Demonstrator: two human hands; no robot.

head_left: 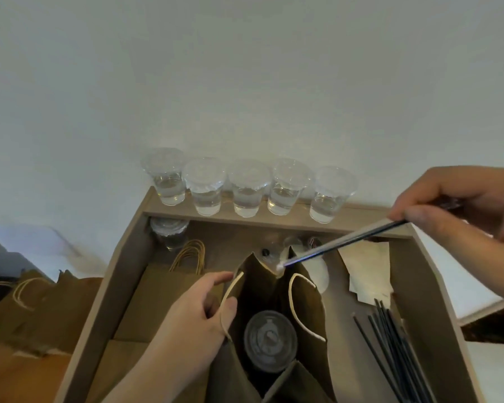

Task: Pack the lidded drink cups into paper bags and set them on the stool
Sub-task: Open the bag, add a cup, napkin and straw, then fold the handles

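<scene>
The right hand point(463, 205), at the right of the frame, pinches a straw point(346, 238) between thumb and fingers. The straw slants down to the left. Its white tip sits at the far rim of the open bag point(309, 309) in the middle.

The left hand point(198, 312), in the lower middle, has its thumb and fingers curled on the bag's left handle. Deep inside the bag stands one cup point(269, 341) with a lid on. It is just right of the left hand and well below the straw's tip.

The bag stands in a box point(114, 280). Left of it in the box lie flat bags point(157, 301) with handles. To its right are a white paper point(367, 271) and, at the lower right, a bunch of black straws point(396, 344). In the box's upper left corner stands a lone cup point(169, 232).

On the shelf point(274, 219) at the back of the box stand five cups point(248, 187) in a row. Each has a lid and some clear drink in it. More bags point(26, 309) sit outside the box, at the far left of the frame.
</scene>
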